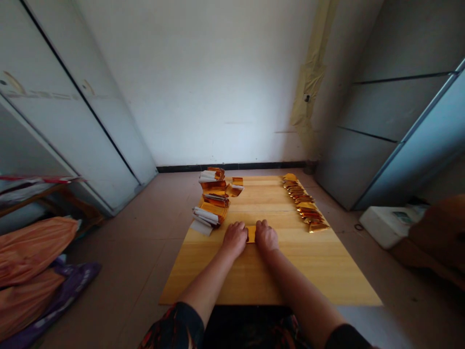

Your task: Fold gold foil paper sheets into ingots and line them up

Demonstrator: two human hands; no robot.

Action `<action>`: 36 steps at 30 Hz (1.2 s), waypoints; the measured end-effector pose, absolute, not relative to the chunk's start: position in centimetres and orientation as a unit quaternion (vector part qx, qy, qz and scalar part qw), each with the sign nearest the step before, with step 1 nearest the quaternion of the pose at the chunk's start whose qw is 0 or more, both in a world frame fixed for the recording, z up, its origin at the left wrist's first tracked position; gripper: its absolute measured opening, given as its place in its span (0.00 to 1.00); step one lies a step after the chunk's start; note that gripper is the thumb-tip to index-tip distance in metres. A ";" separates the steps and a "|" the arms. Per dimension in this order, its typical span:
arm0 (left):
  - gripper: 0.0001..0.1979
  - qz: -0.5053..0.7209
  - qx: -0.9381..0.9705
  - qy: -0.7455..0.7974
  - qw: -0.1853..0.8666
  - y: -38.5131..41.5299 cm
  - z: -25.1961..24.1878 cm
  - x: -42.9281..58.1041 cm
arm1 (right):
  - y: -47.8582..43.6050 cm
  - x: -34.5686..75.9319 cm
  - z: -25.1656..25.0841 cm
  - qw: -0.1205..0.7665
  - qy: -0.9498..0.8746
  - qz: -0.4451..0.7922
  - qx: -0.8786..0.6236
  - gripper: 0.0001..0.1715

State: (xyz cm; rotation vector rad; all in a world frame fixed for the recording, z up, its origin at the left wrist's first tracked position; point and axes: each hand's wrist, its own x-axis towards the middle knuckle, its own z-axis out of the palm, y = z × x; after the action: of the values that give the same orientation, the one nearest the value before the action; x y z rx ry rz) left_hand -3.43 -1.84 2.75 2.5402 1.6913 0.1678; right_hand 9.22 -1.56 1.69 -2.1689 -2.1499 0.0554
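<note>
My left hand (235, 239) and my right hand (266, 236) rest side by side near the middle of a light wooden board (269, 276), with their fingers curled down. Between them lies a small piece of gold foil paper (251, 234), mostly hidden by both hands, which pinch it at its sides. Left of the hands stand loose piles of gold and white folded paper (213, 203). A long overlapping row of folded gold foil pieces (303, 203) runs along the board's right side, out of reach of neither hand's fingers touching it.
The board lies on a tiled floor against a white wall. Orange and purple cloth bags sit at the left, beside a low wooden rack and a grey cabinet. A white box and a brown object stand at the right, near a grey metal cabinet.
</note>
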 end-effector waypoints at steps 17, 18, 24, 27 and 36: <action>0.12 0.108 0.824 0.557 -0.004 -3.7 1.3 -4.4 | -2.9 10.5 2.5 0.133 -0.684 0.126 -0.706 0.14; 0.12 0.109 0.823 0.558 -0.002 -3.7 1.3 -4.4 | -3.0 10.3 2.7 0.131 -0.684 0.125 -0.707 0.15; 0.13 0.117 0.821 0.559 0.007 -3.7 1.2 -4.5 | -3.3 10.1 3.3 0.126 -0.683 0.136 -0.707 0.16; 0.15 0.122 0.820 0.559 0.013 -3.7 1.2 -4.6 | -3.3 10.2 3.3 0.129 -0.684 0.147 -0.703 0.16; 0.18 0.130 0.830 0.542 0.007 -4.0 1.2 -5.1 | -2.2 12.1 1.7 0.174 -0.690 0.188 -0.677 0.14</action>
State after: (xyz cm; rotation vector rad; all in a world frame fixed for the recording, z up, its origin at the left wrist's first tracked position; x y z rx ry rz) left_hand -5.06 -3.96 1.19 2.5965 1.6970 0.4071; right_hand 12.14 -2.16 1.68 -1.9198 -1.9554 0.5337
